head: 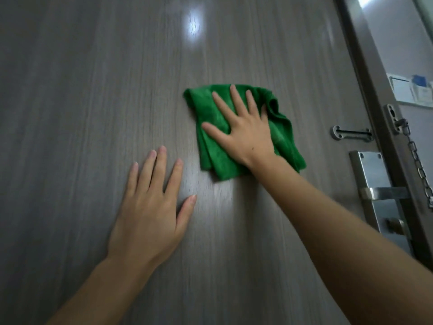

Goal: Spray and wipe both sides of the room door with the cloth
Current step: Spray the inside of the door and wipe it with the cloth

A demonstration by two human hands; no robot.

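Now cloth (236, 134) under right grip (246, 132).

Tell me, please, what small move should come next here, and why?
Probably slide the folded green cloth sideways toward the metal lock plate. The right hand presses it flat on the grey wood-grain door, the left hand braces beside it, and that strip lies nearest.

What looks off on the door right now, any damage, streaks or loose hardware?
Nothing stands out. The right hand presses the folded green cloth flat on the door, the left hand rests open beside it. The chain hangs from the frame, unhooked from its slot. The bright patches look like light reflections, not spills.
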